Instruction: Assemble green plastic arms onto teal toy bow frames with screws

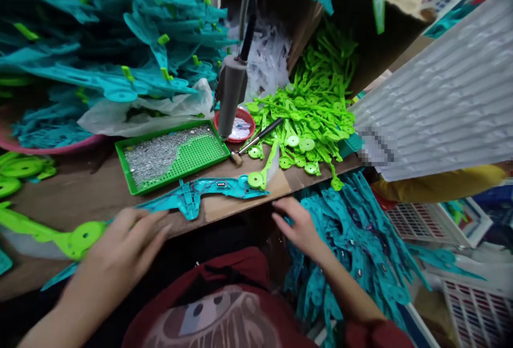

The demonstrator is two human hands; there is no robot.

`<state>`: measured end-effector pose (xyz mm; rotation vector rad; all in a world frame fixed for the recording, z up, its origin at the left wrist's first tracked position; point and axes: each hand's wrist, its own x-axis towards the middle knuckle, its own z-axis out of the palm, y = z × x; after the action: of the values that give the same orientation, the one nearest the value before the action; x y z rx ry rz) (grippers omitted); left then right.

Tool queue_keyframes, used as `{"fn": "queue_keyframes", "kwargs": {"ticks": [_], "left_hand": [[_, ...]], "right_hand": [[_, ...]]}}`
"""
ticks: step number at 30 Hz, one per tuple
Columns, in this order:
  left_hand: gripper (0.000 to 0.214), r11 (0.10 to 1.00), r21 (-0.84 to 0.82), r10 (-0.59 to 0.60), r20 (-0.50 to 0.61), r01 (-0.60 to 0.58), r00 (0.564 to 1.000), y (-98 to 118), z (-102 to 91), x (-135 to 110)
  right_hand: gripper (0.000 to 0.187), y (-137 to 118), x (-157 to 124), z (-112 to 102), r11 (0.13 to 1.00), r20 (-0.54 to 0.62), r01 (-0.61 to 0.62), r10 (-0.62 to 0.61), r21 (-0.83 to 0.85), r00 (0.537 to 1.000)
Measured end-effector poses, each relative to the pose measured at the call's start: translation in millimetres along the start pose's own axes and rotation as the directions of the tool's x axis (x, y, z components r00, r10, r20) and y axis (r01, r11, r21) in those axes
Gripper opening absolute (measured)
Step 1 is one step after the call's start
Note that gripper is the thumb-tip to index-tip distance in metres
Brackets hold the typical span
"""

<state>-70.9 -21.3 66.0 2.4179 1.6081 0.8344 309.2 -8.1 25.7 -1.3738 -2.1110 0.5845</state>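
Note:
My left hand (120,246) lies flat on the front edge of the wooden bench (92,193), its fingers resting on a teal plastic piece and next to a lime green part with a round end (74,238). A teal toy frame (200,190) with a green disc piece on its right end (256,178) lies on the bench between my hands. Fingers apart, my right hand (298,227) reaches down toward a heap of teal plastic frames (360,246) below the bench edge. It holds nothing that I can see.
A green tray of small silver screws (168,155) sits behind the frame. A hanging grey power screwdriver (232,94) stands over a red dish (240,126). Lime green parts (312,113) pile at the right, teal frames (104,48) at the back left. A corrugated white sheet (441,102) juts in at the right.

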Motion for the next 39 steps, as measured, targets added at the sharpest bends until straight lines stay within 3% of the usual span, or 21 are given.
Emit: {"fn": "queue_keyframes", "kwargs": {"ticks": [2, 5, 7, 9, 13, 20, 25, 30, 35, 39], "left_hand": [[0.029, 0.999, -0.018, 0.033, -0.024, -0.034, 0.999, 16.5, 39.2, 32.1], [0.033, 0.993, -0.088, 0.079, -0.014, -0.080, 0.997, 37.1, 93.3, 81.5], [0.033, 0.985, -0.141, 0.106, 0.067, -0.096, 0.992, 43.4, 117.6, 100.7], [0.030, 0.980, -0.178, 0.115, 0.151, -0.087, 0.982, 44.6, 131.2, 104.5], [0.026, 0.977, -0.212, 0.089, 0.239, -0.037, 0.967, 40.6, 134.7, 89.7], [0.021, 0.979, -0.204, 0.076, 0.290, -0.016, 0.954, 42.4, 129.0, 86.1], [0.010, 0.994, -0.105, 0.029, 0.243, -0.003, 0.970, 54.7, 130.8, 91.5], [0.010, 1.000, 0.005, 0.007, 0.198, -0.008, 0.980, 63.4, 133.9, 95.0], [0.017, 1.000, -0.004, -0.015, 0.200, 0.016, 0.980, 67.4, 135.7, 95.4], [0.010, 0.998, -0.046, -0.033, 0.156, 0.041, 0.987, 66.4, 131.8, 90.3]], "right_hand": [[0.029, 9.4, 42.1, -16.8, 0.974, -0.010, 0.101, -0.105, -0.201, 0.994], [0.047, 20.4, 95.8, -21.2, 0.909, 0.233, 0.262, -0.192, -0.325, 0.953], [0.052, 24.5, 114.8, -17.4, 0.878, 0.374, 0.334, -0.198, -0.343, 0.906], [0.050, 28.2, 121.1, -13.5, 0.874, 0.436, 0.360, -0.199, -0.327, 0.878], [0.037, 34.6, 117.6, -12.2, 0.906, 0.436, 0.350, -0.222, -0.239, 0.872], [0.057, 40.4, 109.7, -19.9, 0.912, 0.498, 0.398, -0.301, -0.098, 0.813], [0.059, 46.7, 110.9, -26.7, 0.882, 0.541, 0.457, -0.331, -0.113, 0.773], [0.064, 54.5, 116.1, -31.7, 0.797, 0.642, 0.572, -0.337, -0.194, 0.688], [0.049, 62.4, 123.8, -30.7, 0.690, 0.603, 0.669, -0.417, -0.277, 0.680], [0.046, 51.9, 133.5, -34.9, 0.653, 0.602, 0.697, -0.439, -0.296, 0.667]]}}
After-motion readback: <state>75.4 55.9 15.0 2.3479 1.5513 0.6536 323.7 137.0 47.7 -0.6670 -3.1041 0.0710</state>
